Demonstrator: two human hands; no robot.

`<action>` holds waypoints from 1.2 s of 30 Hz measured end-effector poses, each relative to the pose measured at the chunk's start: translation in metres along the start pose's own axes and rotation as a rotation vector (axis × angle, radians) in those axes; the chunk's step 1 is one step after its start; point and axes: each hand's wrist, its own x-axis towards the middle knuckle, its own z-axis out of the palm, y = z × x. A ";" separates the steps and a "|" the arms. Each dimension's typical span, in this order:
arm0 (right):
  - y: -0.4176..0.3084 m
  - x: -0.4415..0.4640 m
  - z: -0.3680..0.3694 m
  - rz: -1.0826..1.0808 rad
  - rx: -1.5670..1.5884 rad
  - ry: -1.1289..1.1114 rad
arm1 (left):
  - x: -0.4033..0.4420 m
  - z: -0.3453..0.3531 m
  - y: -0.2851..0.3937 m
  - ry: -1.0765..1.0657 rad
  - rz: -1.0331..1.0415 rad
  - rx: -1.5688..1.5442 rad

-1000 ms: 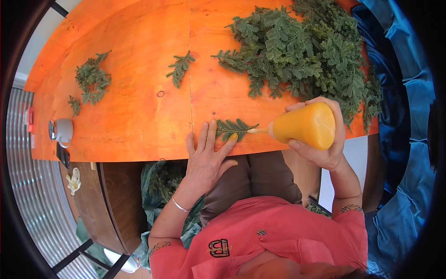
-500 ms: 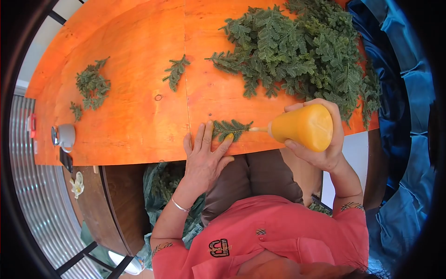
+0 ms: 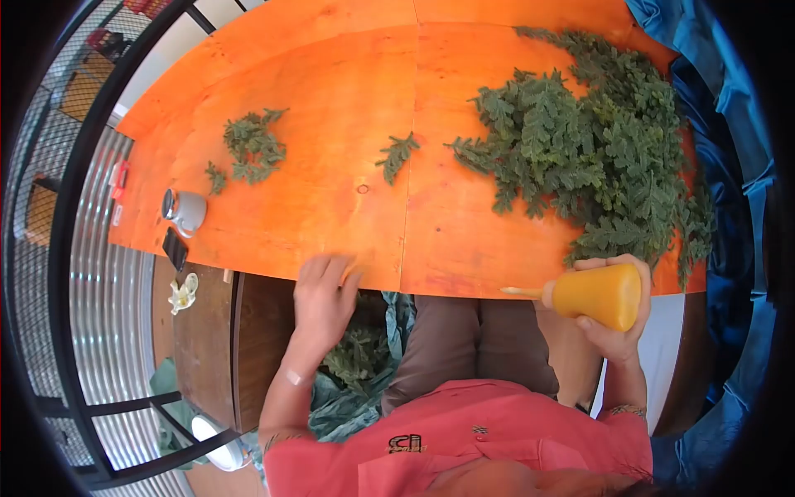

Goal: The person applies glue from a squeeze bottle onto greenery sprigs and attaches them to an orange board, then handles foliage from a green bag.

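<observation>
Has an orange wooden table [image 3: 331, 99], visibly seamed, across the middle, and a brown wooden cabinet [image 3: 199, 348] by its near left edge. Shows black framing [image 3: 60, 273], mesh [image 3: 50, 99] and silvery corrugated sheeting [image 3: 120, 331] at left, tan floor [image 3: 217, 480] at lower left, glossy blue cloth [image 3: 741, 124] at right.

Craft wkshop, prob.: orange wood tbl [image 3: 323, 141] w/ heaped green sprigs [image 3: 600, 153], yellow squeeze btl [image 3: 600, 296], corrugated panel [image 3: 114, 306].

The sprig heap [image 3: 609, 149] lies right of the mug [image 3: 190, 213].
</observation>
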 end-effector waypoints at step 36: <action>0.033 0.027 0.064 -0.226 0.014 -0.159 | -0.039 0.089 0.051 -0.263 0.153 0.100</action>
